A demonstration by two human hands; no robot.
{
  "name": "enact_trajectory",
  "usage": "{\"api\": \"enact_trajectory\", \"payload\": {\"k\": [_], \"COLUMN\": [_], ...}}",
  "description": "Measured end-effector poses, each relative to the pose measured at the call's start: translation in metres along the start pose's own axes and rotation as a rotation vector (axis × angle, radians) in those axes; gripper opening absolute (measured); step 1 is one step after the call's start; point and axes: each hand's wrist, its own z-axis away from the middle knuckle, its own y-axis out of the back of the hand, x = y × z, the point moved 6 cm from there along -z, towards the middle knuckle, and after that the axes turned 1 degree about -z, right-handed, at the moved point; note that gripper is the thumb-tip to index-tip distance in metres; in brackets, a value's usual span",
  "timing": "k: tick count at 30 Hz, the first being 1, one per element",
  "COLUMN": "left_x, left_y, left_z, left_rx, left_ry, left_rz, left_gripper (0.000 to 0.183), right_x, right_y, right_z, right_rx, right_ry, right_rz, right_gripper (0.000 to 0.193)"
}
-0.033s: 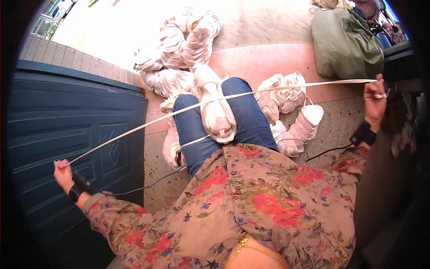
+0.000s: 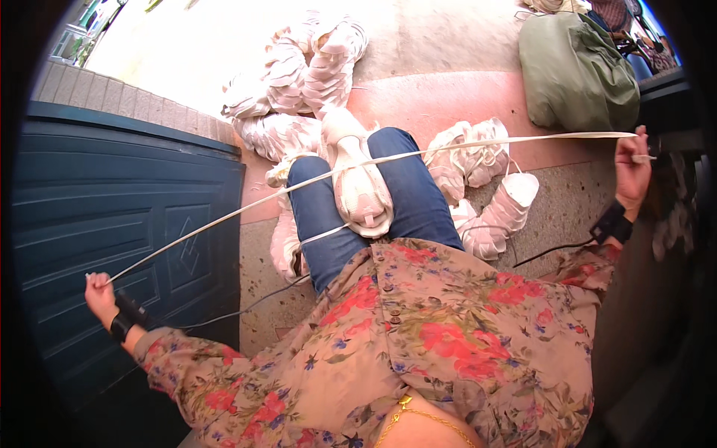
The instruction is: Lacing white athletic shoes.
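- A long, flat, cream-white fabric strip [image 2: 508,140] stretches taut, its long axis running from near left to far right.
- The strip spans between the hands, crossing over blue denim trouser legs [image 2: 418,183] and a pale pinkish-white, shoe-shaped piece [image 2: 364,196] that points near to far between them.
- The left hand [image 2: 101,295], at near left, is curled, pinching one end.
- The right hand [image 2: 633,168], farther away at right, grips the other end with bent fingers.

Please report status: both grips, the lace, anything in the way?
Left grip, right grip: holding pale lace. Stretched wide over pale shoe. Nothing seen blocking it.
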Motion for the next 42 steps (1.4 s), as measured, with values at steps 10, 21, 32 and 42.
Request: {"api": "enact_trajectory", "payload": {"k": [10,21,32,42], "left_x": [-0.244,-0.493,-0.497,-0.495], "left_y": [-0.274,-0.444,-0.460,-0.459], "left_z": [0.005,0.078,0.084,0.086], "left_rx": [0.021,-0.423,-0.274,-0.273], "left_ry": [0.213,0.843,0.681,0.704], "left_rz": [-0.586,-0.517,-0.413,-0.364], "left_gripper": [0.026,0.015,0.015,0.009], "right_x": [0.098,0.415,0.434,0.438], "right_y": [-0.039,-0.038,-0.046,-0.064], "right_z": [0.011,0.132,0.117,0.124], "right_rx": [-0.211,-0.991,-1.064,-1.316], "right_ry": [0.076,-0.280,0.047,0.042], "right_rz": [0.699,1.517,1.792,1.939], "right_gripper": [0.019,0.019,0.015,0.012]}}
